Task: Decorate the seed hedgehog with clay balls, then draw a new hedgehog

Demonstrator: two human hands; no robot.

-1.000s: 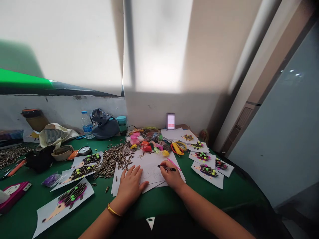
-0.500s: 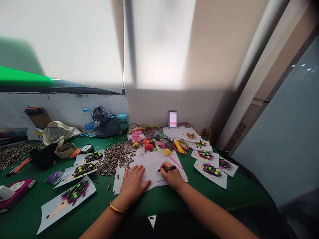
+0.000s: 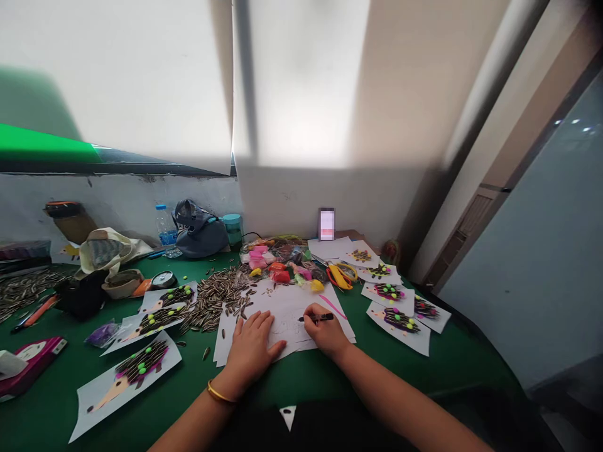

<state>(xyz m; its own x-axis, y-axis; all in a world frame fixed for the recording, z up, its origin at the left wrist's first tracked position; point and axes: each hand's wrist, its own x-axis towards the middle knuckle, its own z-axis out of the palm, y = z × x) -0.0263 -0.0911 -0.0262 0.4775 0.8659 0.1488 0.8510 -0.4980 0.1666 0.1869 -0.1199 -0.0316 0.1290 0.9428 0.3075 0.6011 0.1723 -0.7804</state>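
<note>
Gold bangle (image 3: 219,393) sits on the left wrist, and the left hand (image 3: 252,348) lies flat with spread fingers on a stack of white paper (image 3: 287,311), pressing the sheets down. The right hand (image 3: 327,333) is close beside it but does not touch it, and it grips a black pen (image 3: 316,318) with the tip on the same paper, where thin drawn lines show. Under the paper is a green table cover (image 3: 452,358). Just past the right hand, a thin pink strip (image 3: 332,306) lies on the paper, and further right are hedgehog pictures (image 3: 398,323) made with seeds and bright dots. To the left of the left hand is a heap of striped sunflower seeds (image 3: 217,295), with more hedgehog sheets (image 3: 127,383) beside it. Beyond the hands are coloured clay pieces in clear plastic bags (image 3: 277,263) and yellow-handled scissors (image 3: 342,275). Farthest away, along the wall, stand a smartphone (image 3: 326,224), a teal cup (image 3: 232,229), a grey bag (image 3: 200,238) and a water bottle (image 3: 166,227).
</note>
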